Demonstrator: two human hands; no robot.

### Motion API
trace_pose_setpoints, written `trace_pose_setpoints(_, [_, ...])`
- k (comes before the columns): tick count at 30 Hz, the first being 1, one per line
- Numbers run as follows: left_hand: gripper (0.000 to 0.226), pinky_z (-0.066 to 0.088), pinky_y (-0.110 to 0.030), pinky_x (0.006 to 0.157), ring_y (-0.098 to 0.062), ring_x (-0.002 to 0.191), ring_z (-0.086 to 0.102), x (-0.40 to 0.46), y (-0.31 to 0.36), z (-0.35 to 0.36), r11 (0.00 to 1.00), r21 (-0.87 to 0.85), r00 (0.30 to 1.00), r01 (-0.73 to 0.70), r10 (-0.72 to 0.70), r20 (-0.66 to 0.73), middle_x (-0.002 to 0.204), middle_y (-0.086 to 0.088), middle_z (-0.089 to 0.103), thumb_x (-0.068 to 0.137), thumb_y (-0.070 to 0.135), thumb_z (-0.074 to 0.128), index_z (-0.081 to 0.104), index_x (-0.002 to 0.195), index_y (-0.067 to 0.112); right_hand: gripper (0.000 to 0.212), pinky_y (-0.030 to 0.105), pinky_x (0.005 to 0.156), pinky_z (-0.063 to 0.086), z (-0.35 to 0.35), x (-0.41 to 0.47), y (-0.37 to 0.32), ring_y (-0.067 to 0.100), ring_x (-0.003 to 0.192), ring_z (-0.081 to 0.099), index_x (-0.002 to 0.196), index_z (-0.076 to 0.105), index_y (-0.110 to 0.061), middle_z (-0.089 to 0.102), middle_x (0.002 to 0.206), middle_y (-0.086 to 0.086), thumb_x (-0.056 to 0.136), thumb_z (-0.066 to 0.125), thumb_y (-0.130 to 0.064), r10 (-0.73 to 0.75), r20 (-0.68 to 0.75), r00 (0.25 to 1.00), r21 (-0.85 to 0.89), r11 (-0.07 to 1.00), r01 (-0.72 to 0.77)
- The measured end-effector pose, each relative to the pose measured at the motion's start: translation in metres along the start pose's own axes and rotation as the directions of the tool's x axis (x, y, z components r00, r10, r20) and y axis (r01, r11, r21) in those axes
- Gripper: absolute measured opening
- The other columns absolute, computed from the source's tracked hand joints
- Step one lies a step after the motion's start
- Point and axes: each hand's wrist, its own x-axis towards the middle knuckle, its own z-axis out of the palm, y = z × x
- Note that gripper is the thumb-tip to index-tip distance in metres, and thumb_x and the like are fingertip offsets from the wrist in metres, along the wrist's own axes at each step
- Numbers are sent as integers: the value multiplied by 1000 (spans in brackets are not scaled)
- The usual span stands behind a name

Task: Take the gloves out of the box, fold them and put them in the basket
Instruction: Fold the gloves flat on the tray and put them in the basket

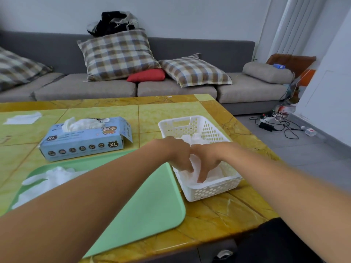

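On the green tray (152,205) lies a loose white glove (51,179); behind stands the blue glove box (83,141). Left hand (178,154) and right hand (207,158), fingers curled downward, press folded gloves (214,172) inside the white basket (209,190).

There is a single view, from a camera worn on the person's head. It looks forward and down across a yellow table (218,211) from its near edge, close enough that both forearms fill the lower frame. The wide lens bends the edges and reaches past the table to a grey sofa (171,88) and the wall behind.
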Motion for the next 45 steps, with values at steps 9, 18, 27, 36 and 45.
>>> trace_pose_setpoints(9, [10, 52, -25, 76, -7, 78, 69, -131, -145, 20, 880, -475, 810, -18, -266, -522, 83, 9, 74, 91, 19, 67, 77, 87, 19, 23, 29, 80, 54, -36, -16, -115, 9, 84, 63, 108, 75, -21, 72, 106, -4, 87, 77, -29, -267, -613, 744, 68, 920, 386])
trace_pose_setpoints(18, [40, 44, -29, 85, -16, 98, 57, -246, -233, 137, 754, -491, 784, 436, -587, -204, 121, 4, 63, 88, 36, 73, 64, 123, 20, 83, 42, 107, 43, 19, 61, -305, 24, 131, 46, 148, 46, -24, 51, 141, 3, 78, 81, -51, -465, -466, 753, 14, 847, 532])
trace_pose_setpoints(27, [88, 44, -27, 90, -13, 109, 53, -250, -229, 127, 751, -537, 902, 384, -428, 47, 135, 10, 54, 71, 55, 84, 42, 143, 28, 14, 32, 72, 60, 18, 60, -274, 17, 78, 70, 97, 78, -10, 76, 93, 9, 95, 66, -5, -301, -353, 886, 744, 484, 461])
trace_pose_setpoints(36, [31, 59, -30, 80, -14, 95, 71, -229, -175, 107, 183, -956, 895, -229, -348, -281, 110, 1, 72, 88, 40, 73, 70, 113, 21, 28, 33, 68, 60, 11, 19, -228, 26, 86, 69, 119, 65, 0, 70, 106, 16, 100, 45, -6, -375, -127, 918, 977, -206, 51])
trace_pose_setpoints(45, [12, 50, -21, 63, -10, 66, 60, -194, -150, 106, 27, -968, 823, -249, -520, -226, 75, 3, 67, 99, 10, 59, 64, 88, 10, 95, 48, 104, 42, 28, 8, -182, 32, 125, 58, 144, 56, -14, 58, 142, 15, 89, 26, -86, -540, -126, 832, 940, -334, -75])
